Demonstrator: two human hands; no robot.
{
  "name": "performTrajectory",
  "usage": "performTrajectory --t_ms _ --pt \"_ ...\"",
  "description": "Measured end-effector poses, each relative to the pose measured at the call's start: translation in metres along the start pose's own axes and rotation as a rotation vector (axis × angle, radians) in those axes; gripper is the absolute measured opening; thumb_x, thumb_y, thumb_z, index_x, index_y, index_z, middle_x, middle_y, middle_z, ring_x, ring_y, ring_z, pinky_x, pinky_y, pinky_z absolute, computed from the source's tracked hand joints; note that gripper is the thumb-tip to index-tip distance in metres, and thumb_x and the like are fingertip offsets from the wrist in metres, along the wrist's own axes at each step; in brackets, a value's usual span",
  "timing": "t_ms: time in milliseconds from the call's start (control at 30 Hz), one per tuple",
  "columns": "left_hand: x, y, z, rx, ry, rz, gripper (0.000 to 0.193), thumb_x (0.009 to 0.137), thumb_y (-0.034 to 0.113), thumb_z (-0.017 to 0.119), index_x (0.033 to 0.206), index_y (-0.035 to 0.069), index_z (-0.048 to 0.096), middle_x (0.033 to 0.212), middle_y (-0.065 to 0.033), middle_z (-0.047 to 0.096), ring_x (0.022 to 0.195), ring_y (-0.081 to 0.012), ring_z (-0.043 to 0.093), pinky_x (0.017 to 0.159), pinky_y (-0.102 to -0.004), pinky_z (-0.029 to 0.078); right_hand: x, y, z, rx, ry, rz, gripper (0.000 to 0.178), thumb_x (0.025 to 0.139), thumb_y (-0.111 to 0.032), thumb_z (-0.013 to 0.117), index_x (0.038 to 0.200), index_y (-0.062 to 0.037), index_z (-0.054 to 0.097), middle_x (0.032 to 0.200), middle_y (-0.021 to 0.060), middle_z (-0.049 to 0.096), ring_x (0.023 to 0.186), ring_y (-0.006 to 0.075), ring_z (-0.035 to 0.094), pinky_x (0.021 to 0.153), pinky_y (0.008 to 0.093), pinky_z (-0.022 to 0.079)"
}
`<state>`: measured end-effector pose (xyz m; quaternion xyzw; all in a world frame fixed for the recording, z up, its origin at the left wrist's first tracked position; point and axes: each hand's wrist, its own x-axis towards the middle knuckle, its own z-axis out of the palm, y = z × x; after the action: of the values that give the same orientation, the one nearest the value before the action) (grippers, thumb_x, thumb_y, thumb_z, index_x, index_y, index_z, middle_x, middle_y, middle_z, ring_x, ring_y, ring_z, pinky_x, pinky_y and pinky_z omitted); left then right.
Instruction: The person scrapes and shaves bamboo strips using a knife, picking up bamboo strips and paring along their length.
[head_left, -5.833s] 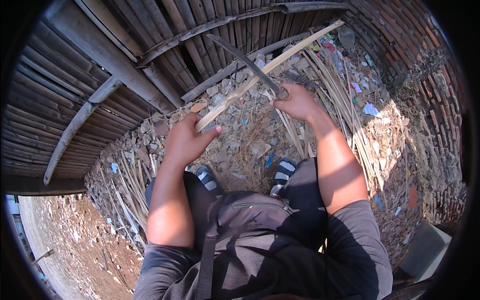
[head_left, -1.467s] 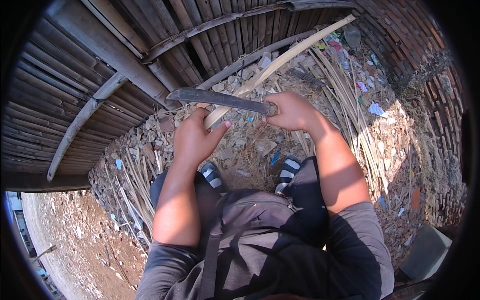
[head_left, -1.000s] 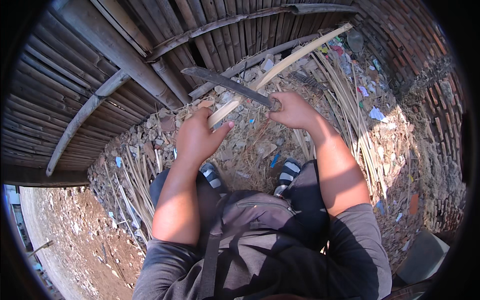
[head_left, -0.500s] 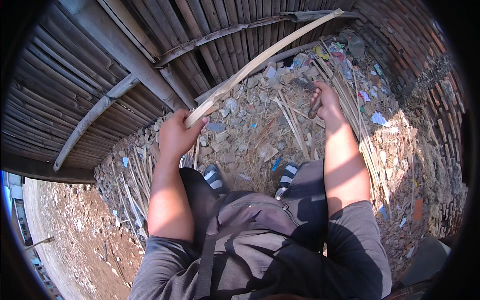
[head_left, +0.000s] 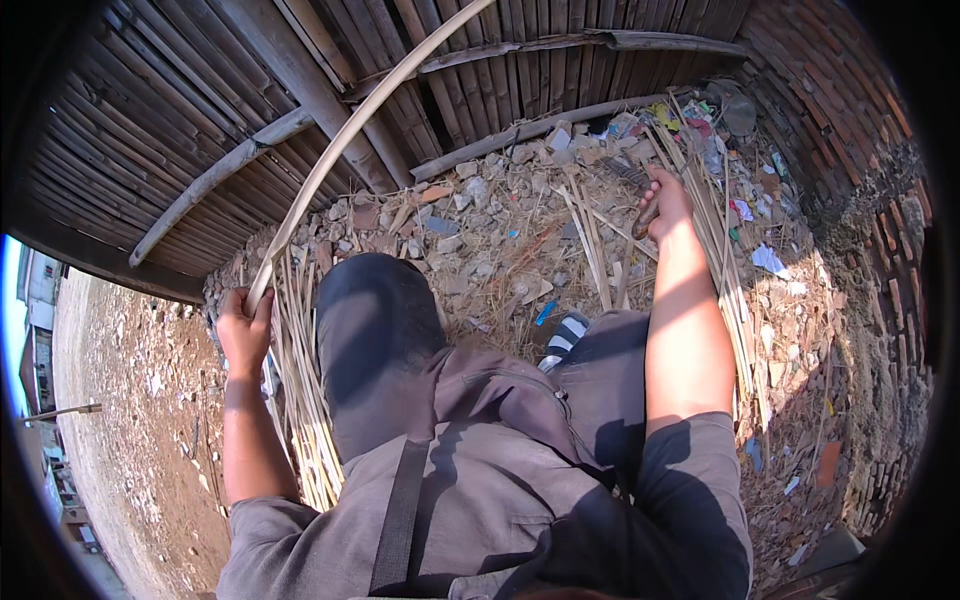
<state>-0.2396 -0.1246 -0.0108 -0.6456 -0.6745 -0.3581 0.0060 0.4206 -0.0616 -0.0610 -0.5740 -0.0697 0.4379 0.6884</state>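
My left hand point(head_left: 243, 327) is closed around the near end of a long pale bamboo strip point(head_left: 345, 148), which curves up and away over the bamboo slat wall toward the top of the view. Off to the right, my right hand point(head_left: 664, 203) grips the handle of a dark knife point(head_left: 634, 176); its blade points away and lies low over the rubble and split canes. My knees and one striped sandal point(head_left: 566, 336) show between the two arms.
A bamboo slat wall point(head_left: 180, 110) with cross poles fills the top left. A brick wall point(head_left: 850, 130) curves down the right. Stone rubble, litter and bundles of thin bamboo strips point(head_left: 300, 400) cover the ground. Bare dirt lies at far left.
My left hand has swung the bamboo strip out and down to the left. My right hand has taken the knife off the strip and lowered it to the right, toward the ground.
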Motion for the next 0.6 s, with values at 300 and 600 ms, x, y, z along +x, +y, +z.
performTrajectory --t_ms 300,600 --pt "-0.276 -0.14 -0.141 0.481 -0.179 -0.6 0.04 0.089 0.035 0.079 0.087 0.004 0.054 0.072 -0.0117 0.053 0.066 -0.028 0.051 0.064 -0.0455 0.043 0.002 -0.004 -0.023 0.052 -0.007 0.073 0.012 0.096 -0.017 0.067 0.09 -0.0162 0.056 0.07 -0.0048 0.047 0.06 0.0107 0.048 0.055 0.0301 0.045" --pt "-0.422 -0.218 -0.132 0.813 -0.717 -1.066 0.098 0.082 0.062 0.076 0.149 0.002 0.039 0.154 -0.0227 0.037 0.14 -0.0381 0.038 0.113 -0.0506 0.035 -0.022 -0.016 -0.001 0.089 0.066 -0.124 0.011 0.087 -0.011 0.074 0.088 -0.0086 0.063 0.071 0.0015 0.058 0.056 0.0145 0.056 0.049 0.0324 0.045"
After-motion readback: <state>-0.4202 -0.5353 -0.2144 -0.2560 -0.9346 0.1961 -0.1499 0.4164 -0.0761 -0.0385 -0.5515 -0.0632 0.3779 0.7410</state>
